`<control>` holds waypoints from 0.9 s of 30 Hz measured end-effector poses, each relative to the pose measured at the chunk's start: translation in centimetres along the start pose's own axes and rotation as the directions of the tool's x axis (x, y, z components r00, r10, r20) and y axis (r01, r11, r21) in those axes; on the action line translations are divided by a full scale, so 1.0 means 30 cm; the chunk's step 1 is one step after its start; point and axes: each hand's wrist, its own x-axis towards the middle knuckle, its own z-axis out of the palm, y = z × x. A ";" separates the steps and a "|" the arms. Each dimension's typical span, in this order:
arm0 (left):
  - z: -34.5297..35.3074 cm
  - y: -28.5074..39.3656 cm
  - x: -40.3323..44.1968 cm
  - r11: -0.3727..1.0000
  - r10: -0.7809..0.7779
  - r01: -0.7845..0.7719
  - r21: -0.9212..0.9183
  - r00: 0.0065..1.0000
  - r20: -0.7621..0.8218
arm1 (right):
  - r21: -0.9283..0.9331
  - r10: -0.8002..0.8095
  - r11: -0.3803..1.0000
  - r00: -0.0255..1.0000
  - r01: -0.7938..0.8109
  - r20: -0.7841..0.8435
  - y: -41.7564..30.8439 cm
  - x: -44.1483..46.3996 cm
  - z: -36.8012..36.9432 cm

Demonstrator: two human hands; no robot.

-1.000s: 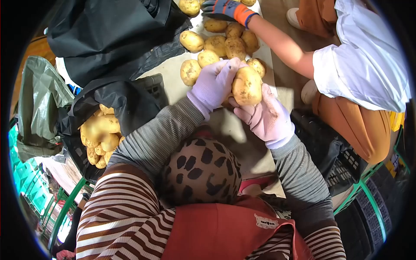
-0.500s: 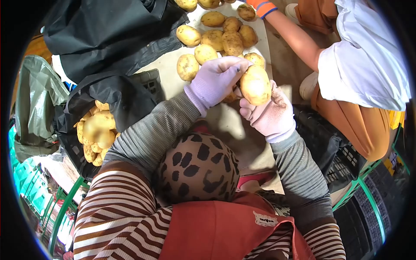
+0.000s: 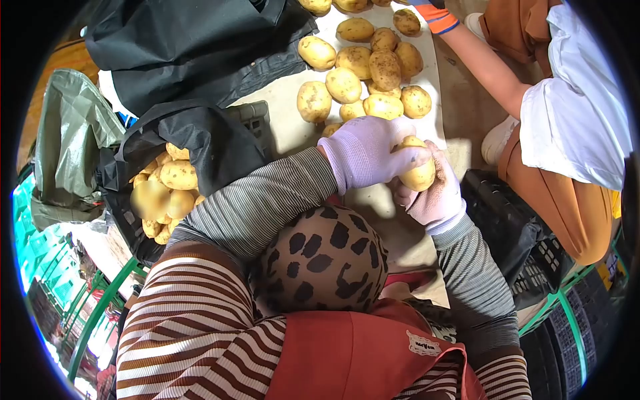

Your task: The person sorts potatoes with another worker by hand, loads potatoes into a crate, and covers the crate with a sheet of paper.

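Note:
A pale yellow potato point(image 3: 418, 176) is held between my two gloved hands, in front of my knee. My left hand point(image 3: 371, 152), in a light purple glove, reaches over from the left with its thumb across the potato's face. Around the potato's right side and underside curls my right hand point(image 3: 439, 195), its glove soiled brown at the fingers. Just beyond my hands, several loose potatoes point(image 3: 384, 105) lie on a whitish board point(image 3: 283, 100), some with brown dirt patches.
At the left, a crate lined with a black bag point(image 3: 200, 137) holds several potatoes point(image 3: 179, 175). Black cloth point(image 3: 193, 53) covers the board's far left. Another black crate point(image 3: 530, 243) stands at right, below a co-worker's orange trousers point(image 3: 560, 213). The co-worker's gloved hand point(image 3: 437, 15) is at the top.
The potato and both hands have moved lower in view relative to the board. My left hand now reaches over the potato, which is turned. The whole view has shifted slightly.

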 end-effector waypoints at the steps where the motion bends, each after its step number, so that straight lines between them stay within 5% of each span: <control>1: 0.002 -0.004 0.000 1.000 -0.004 0.004 0.010 1.000 -0.018 | -0.016 -0.003 1.000 1.000 0.003 0.019 -0.004 -0.004 -0.003; 6: -0.012 -0.002 -0.006 0.999 -0.045 0.045 -0.021 0.999 -0.016 | 0.078 -0.023 0.997 0.999 0.021 0.024 0.006 -0.013 0.015; 9: -0.035 -0.138 0.046 0.742 0.433 -0.083 0.666 0.817 -0.381 | 0.104 -0.106 0.989 0.994 0.102 0.031 -0.008 -0.019 0.021; 10: -0.087 -0.147 0.053 0.989 0.147 -0.110 0.098 0.773 -0.617 | 0.100 -0.135 0.986 0.990 0.130 0.044 -0.017 -0.024 0.017; 11: -0.148 -0.156 0.060 0.848 -0.227 -0.170 -0.502 0.739 -0.634 | 0.094 -0.164 0.983 0.985 0.158 0.058 -0.031 -0.027 0.007; 12: -0.195 -0.185 0.081 0.767 -0.326 -0.278 -0.579 0.608 -0.724 | 0.028 -0.148 0.989 0.961 0.146 0.235 -0.054 -0.025 -0.021; 13: -0.240 -0.217 0.107 0.678 -0.434 -0.398 -0.619 0.463 -0.773 | 0.077 -0.199 0.979 0.973 0.190 0.119 -0.057 -0.038 -0.019; 15: -0.317 -0.290 0.149 0.651 -0.560 -0.432 -0.624 0.282 -0.779 | 0.135 -0.156 0.982 0.975 0.135 0.157 -0.080 -0.056 -0.041; 17: -0.341 -0.375 0.185 0.774 -0.619 0.053 -0.631 0.273 -0.736 | 0.161 -0.158 0.978 0.978 0.135 0.140 -0.088 -0.075 -0.069; 19: -0.320 -0.458 0.230 0.720 -0.654 0.585 -0.374 0.392 -0.647 | 0.176 -0.153 0.977 0.970 0.120 0.189 -0.092 -0.088 -0.084; 21: -0.285 -0.380 0.256 0.571 -0.785 0.744 -0.348 0.370 -0.497 | 0.174 -0.145 0.978 0.978 0.118 0.152 -0.086 -0.104 -0.071; 24: -0.234 -0.513 0.291 0.740 -0.644 0.582 -0.338 0.468 -0.605 | 0.113 -0.187 0.978 0.976 0.175 0.115 -0.071 -0.111 -0.041; 27: -0.240 -0.500 0.284 0.612 -0.714 0.048 -0.790 0.465 -0.524 | 0.068 -0.222 0.974 0.967 0.215 0.126 -0.064 -0.100 -0.030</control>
